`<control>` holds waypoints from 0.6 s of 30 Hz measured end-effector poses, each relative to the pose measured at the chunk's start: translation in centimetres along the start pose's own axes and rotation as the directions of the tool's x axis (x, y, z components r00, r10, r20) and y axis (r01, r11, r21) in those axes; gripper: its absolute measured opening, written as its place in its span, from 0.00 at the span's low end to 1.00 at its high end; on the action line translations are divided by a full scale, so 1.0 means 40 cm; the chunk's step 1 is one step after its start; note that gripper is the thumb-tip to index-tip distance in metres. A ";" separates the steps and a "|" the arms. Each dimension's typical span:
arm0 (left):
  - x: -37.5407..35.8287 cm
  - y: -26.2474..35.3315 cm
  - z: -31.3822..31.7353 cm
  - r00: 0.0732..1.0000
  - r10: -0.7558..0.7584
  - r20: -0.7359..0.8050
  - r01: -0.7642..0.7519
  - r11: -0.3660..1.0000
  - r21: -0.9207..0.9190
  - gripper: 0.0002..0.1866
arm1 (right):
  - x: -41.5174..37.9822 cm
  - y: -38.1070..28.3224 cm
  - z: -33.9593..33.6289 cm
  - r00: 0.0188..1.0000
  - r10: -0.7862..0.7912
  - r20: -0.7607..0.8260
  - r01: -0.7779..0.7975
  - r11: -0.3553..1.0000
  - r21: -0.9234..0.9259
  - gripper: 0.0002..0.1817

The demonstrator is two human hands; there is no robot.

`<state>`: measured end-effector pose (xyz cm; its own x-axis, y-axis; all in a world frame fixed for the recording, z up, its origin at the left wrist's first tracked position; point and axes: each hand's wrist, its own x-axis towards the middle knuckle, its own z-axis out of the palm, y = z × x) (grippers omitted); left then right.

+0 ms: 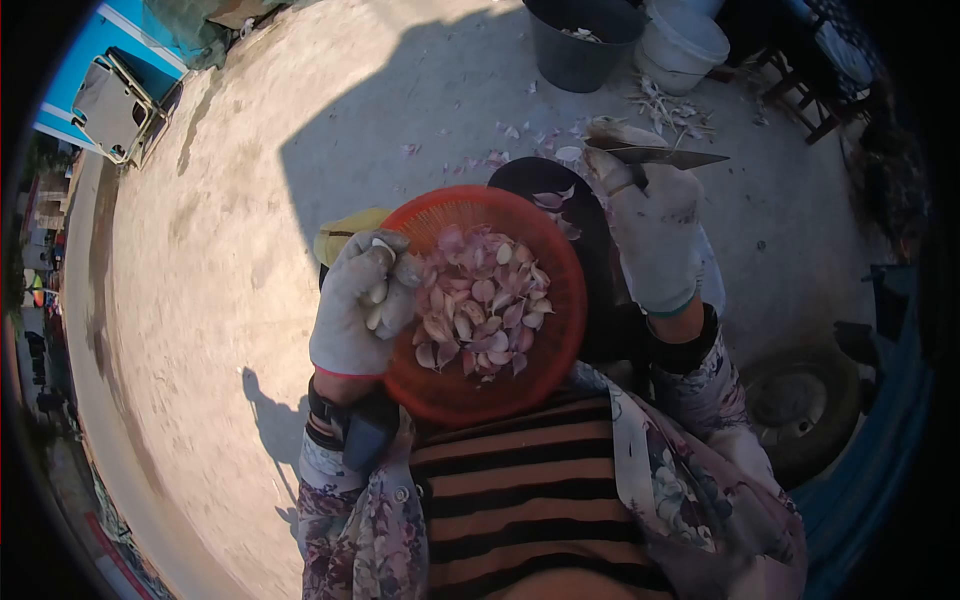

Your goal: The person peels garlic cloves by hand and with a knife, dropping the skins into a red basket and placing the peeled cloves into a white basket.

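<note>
On my lap sits an orange-red plastic basket (566,290), holding a heap of garlic cloves (485,310), many in pinkish skin. My left hand (350,310), in a whitish work glove, is at the basket's left rim with its fingers curled round a few pale garlic cloves (377,293). My right hand (655,235), gloved with a green cuff, is raised to the right of the basket. It grips a knife (680,157) whose pointed blade reaches to the right; most of the handle is hidden by the fingers. Loose skins lie on my dark trouser leg (560,240).
A dark bucket (580,50) and a white bucket (685,45) stand ahead, near scattered peelings (675,108) on the concrete. To the right are a wooden stool (805,100) and a tyre (800,410). A folding chair (118,108) stands far left.
</note>
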<state>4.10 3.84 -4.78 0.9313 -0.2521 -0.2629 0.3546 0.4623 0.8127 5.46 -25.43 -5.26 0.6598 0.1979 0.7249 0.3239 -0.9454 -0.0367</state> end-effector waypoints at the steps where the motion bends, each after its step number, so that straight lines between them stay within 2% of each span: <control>1: -0.007 0.000 -0.003 1.000 0.002 -0.002 -0.002 1.000 0.002 0.14 | -0.014 0.037 0.022 0.996 -0.080 -0.042 0.072 0.984 -0.163 0.16; 3: -0.008 0.006 -0.009 1.000 0.010 0.003 -0.010 1.000 0.006 0.14 | -0.026 0.092 0.044 0.995 0.044 0.092 -0.036 0.996 -0.088 0.19; 6: -0.015 0.006 -0.028 0.998 0.059 -0.028 -0.057 0.996 0.064 0.12 | -0.039 0.095 0.036 0.999 0.013 0.047 -0.004 0.983 -0.183 0.20; 9: -0.020 0.029 -0.019 0.998 -0.024 -0.057 0.036 0.976 0.216 0.11 | -0.065 0.086 0.049 0.998 0.020 0.067 0.000 0.962 -0.274 0.20; 12: -0.027 0.031 -0.003 0.990 -0.049 -0.133 0.091 0.938 0.334 0.10 | -0.064 0.093 0.054 0.998 0.042 0.048 -0.031 0.978 -0.206 0.21; 15: -0.035 0.031 -0.017 0.995 -0.048 -0.089 0.074 0.943 0.326 0.10 | -0.051 0.084 0.030 0.999 -0.040 0.031 0.042 0.995 -0.094 0.22; 18: -0.043 0.036 -0.030 0.996 -0.086 -0.037 0.093 0.926 0.366 0.10 | -0.034 0.047 0.018 0.998 0.031 0.049 -0.035 0.996 0.083 0.21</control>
<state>3.10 5.94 -3.78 0.8999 -0.2591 -0.3509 0.3848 0.0931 0.9183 5.66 -27.27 -6.80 0.7022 0.1808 0.6886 0.3554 -0.9271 -0.1191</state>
